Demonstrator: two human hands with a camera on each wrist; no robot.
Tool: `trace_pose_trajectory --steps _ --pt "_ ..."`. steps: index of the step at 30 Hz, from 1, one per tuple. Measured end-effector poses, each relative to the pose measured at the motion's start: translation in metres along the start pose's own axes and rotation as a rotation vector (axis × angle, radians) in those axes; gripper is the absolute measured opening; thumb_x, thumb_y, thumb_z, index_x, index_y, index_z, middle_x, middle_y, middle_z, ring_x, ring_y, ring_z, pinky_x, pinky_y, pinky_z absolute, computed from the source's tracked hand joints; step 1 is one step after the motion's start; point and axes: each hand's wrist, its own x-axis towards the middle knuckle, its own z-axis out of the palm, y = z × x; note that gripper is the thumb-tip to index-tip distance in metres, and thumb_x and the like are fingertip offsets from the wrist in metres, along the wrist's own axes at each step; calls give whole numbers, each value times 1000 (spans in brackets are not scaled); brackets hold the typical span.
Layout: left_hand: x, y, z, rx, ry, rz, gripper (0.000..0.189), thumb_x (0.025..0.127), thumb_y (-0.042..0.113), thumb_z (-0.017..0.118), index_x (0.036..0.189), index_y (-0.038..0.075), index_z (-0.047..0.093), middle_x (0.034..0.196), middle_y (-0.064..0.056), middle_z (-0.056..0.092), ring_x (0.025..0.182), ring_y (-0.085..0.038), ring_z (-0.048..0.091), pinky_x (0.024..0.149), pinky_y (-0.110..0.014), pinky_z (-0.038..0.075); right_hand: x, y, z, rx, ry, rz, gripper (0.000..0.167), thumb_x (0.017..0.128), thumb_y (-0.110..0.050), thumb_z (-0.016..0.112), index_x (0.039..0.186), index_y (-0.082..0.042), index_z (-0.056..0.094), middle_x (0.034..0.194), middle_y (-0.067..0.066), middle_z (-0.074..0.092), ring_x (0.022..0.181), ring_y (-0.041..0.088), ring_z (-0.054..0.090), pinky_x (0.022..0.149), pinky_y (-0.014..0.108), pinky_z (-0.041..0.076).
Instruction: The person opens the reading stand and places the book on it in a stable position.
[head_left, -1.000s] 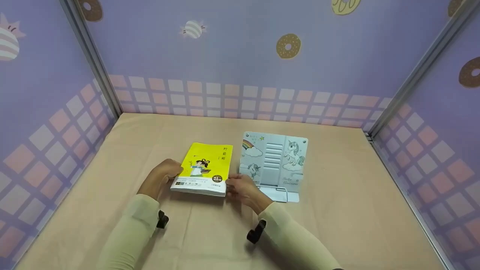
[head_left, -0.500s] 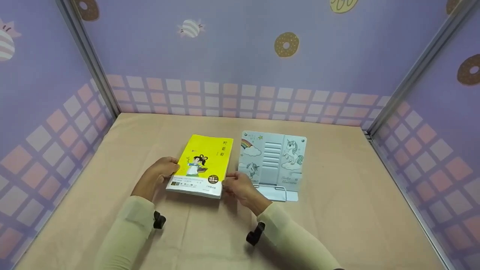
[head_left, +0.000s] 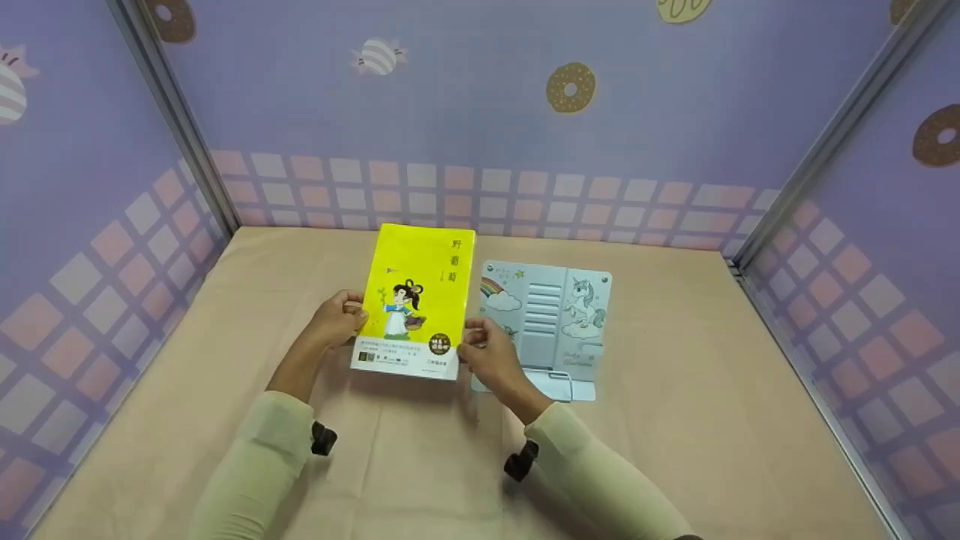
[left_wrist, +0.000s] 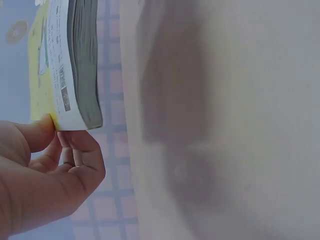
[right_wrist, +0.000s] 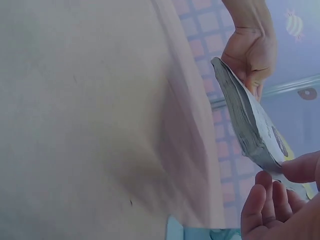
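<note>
A yellow paperback book (head_left: 420, 292), with a drawn figure and a white band along its bottom, is held up above the table, its cover facing me. My left hand (head_left: 335, 321) pinches its left edge, thumb on the cover. On the opposite edge, low down, my right hand (head_left: 491, 358) pinches it the same way. In the left wrist view the book's page block (left_wrist: 84, 60) hangs clear of the tabletop, over its shadow. Just right of the book stands a pale blue book stand (head_left: 544, 330) printed with unicorns and a rainbow; my right hand covers its lower left part.
A peach cloth covers the table (head_left: 675, 420). Purple walls with a checked border (head_left: 570, 199) close in the back and both sides, with metal posts (head_left: 180, 127) at the corners. The stand's wire holder (head_left: 551, 379) juts out at its front.
Both hands have raised the book from low over the table and tilted it more upright toward me. It has also shifted slightly rightward lately, closer to the stand, which stays put.
</note>
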Motion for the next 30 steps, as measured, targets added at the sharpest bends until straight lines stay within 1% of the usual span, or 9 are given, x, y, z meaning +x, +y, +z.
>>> trace_pose_trajectory --steps 3,5,10,13,17,20,23,26,30 --pt "-1 8 8 -18 25 45 39 107 10 44 146 7 42 130 -17 53 107 -26 64 86 -33 57 0 -2 -10 -48 32 -61 41 93 -8 63 133 -8 55 106 10 61 89 23 66 75 32 57" --pt "-1 14 15 -43 47 70 37 107 9 45 144 8 44 125 -15 52 106 -27 63 85 -33 57 -1 -4 -18 -100 70 -98 41 93 -8 63 133 -9 57 107 11 63 89 22 66 76 33 58" --pt "-1 35 36 -65 106 160 33 104 7 50 138 8 48 120 -14 51 107 -27 59 84 -33 58 0 -5 -41 -186 174 -158 39 93 -7 63 131 -11 58 106 10 65 89 22 65 73 30 55" --pt "-2 47 49 -74 131 208 32 103 5 52 135 8 50 120 -15 51 107 -28 58 85 -34 57 1 -4 -53 -205 229 -169 38 93 -8 64 131 -13 59 106 9 66 90 23 66 74 31 54" --pt "-3 60 64 -81 147 268 30 102 2 53 132 8 52 116 -15 52 104 -28 58 85 -35 57 1 -2 -68 -220 295 -182 37 93 -7 64 130 -12 60 107 10 67 91 24 67 78 33 55" --pt "-3 68 75 -93 150 314 30 101 1 54 130 8 54 112 -14 53 101 -27 57 84 -37 57 0 -2 -80 -225 333 -191 37 93 -7 64 130 -12 61 108 11 67 90 25 67 77 32 55" --pt "-1 73 86 -101 154 353 29 100 2 55 129 8 55 110 -14 55 98 -27 59 85 -38 58 -1 -1 -92 -212 350 -203 37 94 -7 63 131 -12 60 109 12 66 90 26 66 76 32 55" --pt "0 78 96 -106 160 374 29 100 2 56 128 9 55 109 -15 57 98 -28 60 85 -38 58 -1 1 -103 -214 366 -215 37 95 -8 62 131 -12 60 109 12 66 92 26 67 76 32 55" --pt "0 86 108 -89 169 384 29 100 3 58 128 10 56 109 -13 59 99 -26 60 83 -35 57 -1 2 -116 -260 405 -232 37 96 -10 62 132 -13 60 111 12 68 95 27 68 77 33 54"
